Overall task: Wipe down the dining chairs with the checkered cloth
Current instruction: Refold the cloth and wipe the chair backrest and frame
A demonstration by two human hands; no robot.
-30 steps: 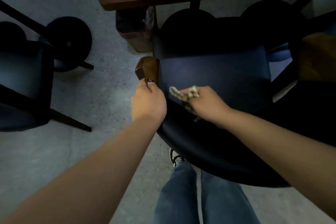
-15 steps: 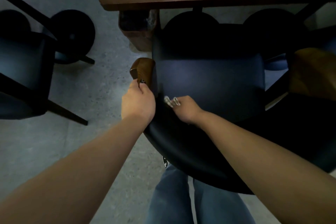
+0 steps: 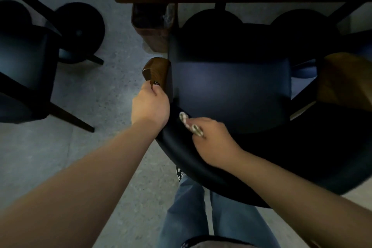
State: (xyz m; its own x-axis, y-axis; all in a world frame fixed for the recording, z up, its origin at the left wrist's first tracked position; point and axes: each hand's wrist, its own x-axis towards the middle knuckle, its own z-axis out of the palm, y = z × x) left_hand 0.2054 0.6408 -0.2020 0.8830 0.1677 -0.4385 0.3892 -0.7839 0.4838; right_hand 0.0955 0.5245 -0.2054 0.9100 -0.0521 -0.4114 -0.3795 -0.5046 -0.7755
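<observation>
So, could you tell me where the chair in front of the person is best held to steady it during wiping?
Probably at the wooden armrest on the chair's left side, from behind and above. Its rounded end juts out past the padded back, so fingers can wrap it; the left hand grips it there, while the right hand holds the checkered cloth against the backrest.

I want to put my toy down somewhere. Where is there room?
The dark chair seat is bare between the wooden armrest and the seat's right edge, ahead of the right hand. It is crowded at the near left corner, where the left hand grips the armrest and the checkered cloth wipes.
</observation>
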